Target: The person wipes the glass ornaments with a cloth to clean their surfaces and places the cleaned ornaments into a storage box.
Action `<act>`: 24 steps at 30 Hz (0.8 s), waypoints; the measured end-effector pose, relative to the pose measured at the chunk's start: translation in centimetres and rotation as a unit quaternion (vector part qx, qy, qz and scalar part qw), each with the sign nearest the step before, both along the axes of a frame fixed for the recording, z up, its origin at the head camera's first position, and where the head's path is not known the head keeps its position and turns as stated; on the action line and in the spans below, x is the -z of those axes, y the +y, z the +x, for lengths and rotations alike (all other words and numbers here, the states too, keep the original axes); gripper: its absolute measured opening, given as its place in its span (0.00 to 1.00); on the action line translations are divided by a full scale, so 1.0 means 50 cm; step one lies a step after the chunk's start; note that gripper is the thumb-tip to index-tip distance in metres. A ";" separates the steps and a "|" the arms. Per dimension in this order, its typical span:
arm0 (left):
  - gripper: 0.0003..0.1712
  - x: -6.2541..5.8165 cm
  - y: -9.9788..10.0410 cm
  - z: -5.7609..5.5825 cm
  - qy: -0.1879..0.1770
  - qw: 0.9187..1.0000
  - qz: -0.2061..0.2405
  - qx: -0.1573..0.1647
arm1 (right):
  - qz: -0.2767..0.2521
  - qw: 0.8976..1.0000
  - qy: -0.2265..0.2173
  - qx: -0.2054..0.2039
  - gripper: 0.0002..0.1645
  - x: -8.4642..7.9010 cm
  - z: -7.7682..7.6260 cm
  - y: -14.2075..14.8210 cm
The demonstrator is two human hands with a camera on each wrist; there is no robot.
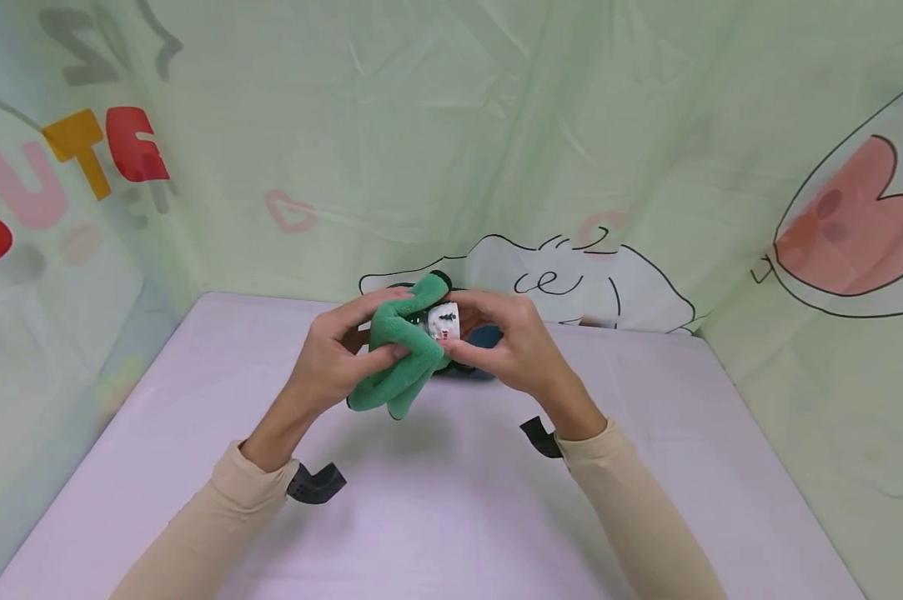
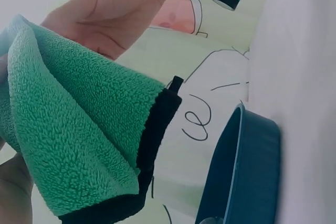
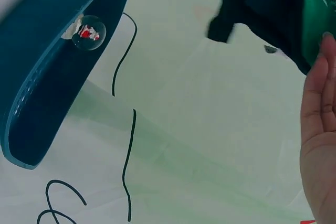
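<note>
Both hands hold a green plush cloth with black edging up in front of the body, above the table. My left hand grips the cloth's left side, thumb in front. My right hand pinches a small snow globe by its white base, printed with a dark tree and red lettering. Folds of cloth cover the rest of the globe. In the left wrist view the cloth hangs folded, its black edge outward. The right hand's fingers show at the edge of the right wrist view, against the cloth's underside.
Behind the hands a dark blue basin stands on the lilac-covered table. Another snow globe, with a red and white figure, lies inside it. Printed pale green curtains enclose the table at the back and sides.
</note>
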State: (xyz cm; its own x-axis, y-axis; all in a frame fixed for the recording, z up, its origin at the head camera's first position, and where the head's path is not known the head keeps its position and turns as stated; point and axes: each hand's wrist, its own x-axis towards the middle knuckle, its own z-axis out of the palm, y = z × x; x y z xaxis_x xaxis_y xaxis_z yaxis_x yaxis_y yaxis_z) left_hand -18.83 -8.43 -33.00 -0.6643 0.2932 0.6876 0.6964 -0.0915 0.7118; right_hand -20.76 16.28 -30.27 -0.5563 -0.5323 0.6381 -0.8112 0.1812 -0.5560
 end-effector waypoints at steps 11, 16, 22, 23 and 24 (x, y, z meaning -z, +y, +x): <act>0.29 0.003 0.002 -0.006 -0.018 1.000 0.016 0.004 | -0.003 0.991 0.134 -0.017 0.31 0.007 -0.012 -0.003; 0.28 0.002 0.002 -0.005 -0.037 0.999 0.010 -0.004 | -0.011 0.985 0.169 -0.016 0.30 0.008 -0.011 -0.007; 0.27 0.002 0.000 -0.006 -0.049 0.999 0.011 -0.003 | -0.010 0.982 0.187 -0.025 0.28 0.003 -0.011 -0.009; 0.27 0.002 0.000 -0.006 -0.051 0.999 0.011 -0.002 | -0.009 0.981 0.190 -0.030 0.27 0.003 -0.011 -0.009; 0.27 0.001 -0.001 -0.006 -0.053 0.999 0.012 -0.001 | -0.008 0.980 0.195 -0.036 0.26 0.003 -0.012 -0.009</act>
